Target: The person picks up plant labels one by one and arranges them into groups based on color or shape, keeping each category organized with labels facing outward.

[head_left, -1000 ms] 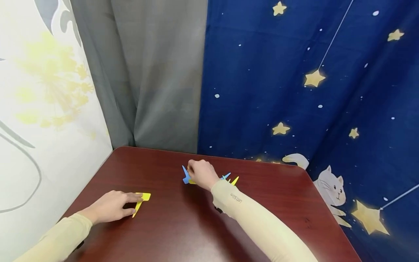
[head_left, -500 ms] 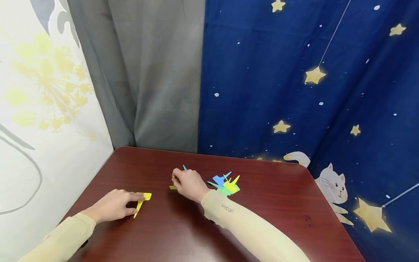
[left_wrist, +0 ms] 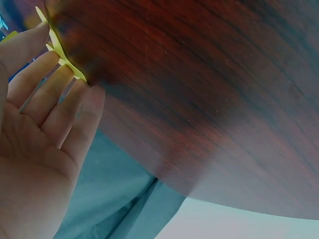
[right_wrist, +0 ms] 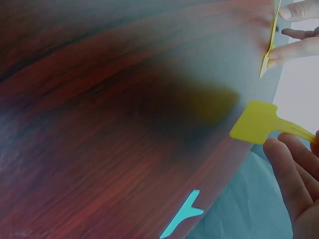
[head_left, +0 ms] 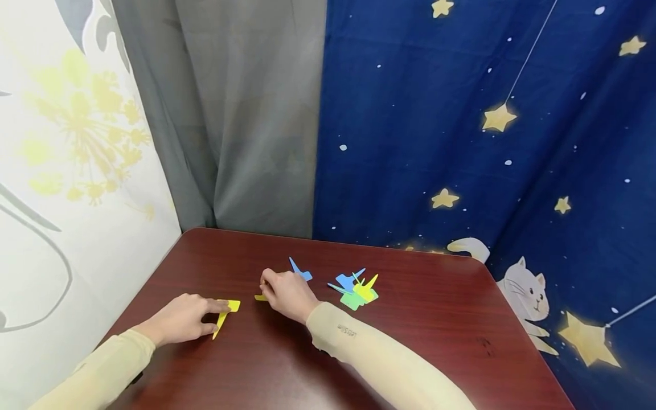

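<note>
A glossy red-brown table [head_left: 435,324] fills the floor before me, with a grey curtain [head_left: 261,114] towards eleven o'clock and a starry navy curtain [head_left: 400,114] from twelve round to three. Fingers of the right hand [head_left: 289,295] pinch one yellow tag [right_wrist: 255,122] by its stem, while at its nine o'clock the left hand [head_left: 185,319] rests extended fingers on a second yellow tag [head_left: 234,306]. From the right hand, one blue tag [head_left: 306,275] lies at one o'clock, and at three an overlapping cluster shows another blue tag [head_left: 345,281], a third yellow tag [head_left: 364,292] and at least one green tag [head_left: 352,302].
</note>
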The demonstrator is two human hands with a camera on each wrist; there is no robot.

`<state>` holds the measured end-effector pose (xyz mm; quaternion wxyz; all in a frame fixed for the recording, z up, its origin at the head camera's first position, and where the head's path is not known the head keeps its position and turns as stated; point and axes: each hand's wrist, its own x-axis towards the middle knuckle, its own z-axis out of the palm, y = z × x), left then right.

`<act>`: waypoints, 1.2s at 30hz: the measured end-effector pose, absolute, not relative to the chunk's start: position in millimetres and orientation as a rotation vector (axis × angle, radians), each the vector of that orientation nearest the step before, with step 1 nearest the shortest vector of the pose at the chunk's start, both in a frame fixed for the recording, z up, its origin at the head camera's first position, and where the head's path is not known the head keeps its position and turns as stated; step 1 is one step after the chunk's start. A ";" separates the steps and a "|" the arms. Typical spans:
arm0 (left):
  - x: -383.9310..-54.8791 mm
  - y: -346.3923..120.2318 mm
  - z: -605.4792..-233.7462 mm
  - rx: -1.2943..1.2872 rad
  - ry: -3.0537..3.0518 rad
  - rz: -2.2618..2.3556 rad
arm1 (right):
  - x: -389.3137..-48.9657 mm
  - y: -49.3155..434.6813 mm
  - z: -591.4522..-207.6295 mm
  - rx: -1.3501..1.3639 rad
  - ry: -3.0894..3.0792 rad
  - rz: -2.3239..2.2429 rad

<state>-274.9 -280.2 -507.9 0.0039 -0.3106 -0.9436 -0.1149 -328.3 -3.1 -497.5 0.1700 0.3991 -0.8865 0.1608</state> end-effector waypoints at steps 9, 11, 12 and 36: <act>-276.8 -278.4 -505.6 -0.970 -2.940 -0.336 | -320.0 -19.4 -502.8 1.171 -2.507 0.418; -277.6 -278.4 -506.1 -0.964 -2.933 -0.319 | -319.1 -20.5 -505.0 1.186 -2.504 0.407; -277.9 -278.4 -506.4 -0.961 -2.930 -0.311 | -319.0 -20.9 -506.2 1.194 -2.507 0.405; -275.7 -274.8 -506.2 -0.923 -2.952 -0.259 | -320.8 -21.7 -526.6 1.501 -2.435 0.053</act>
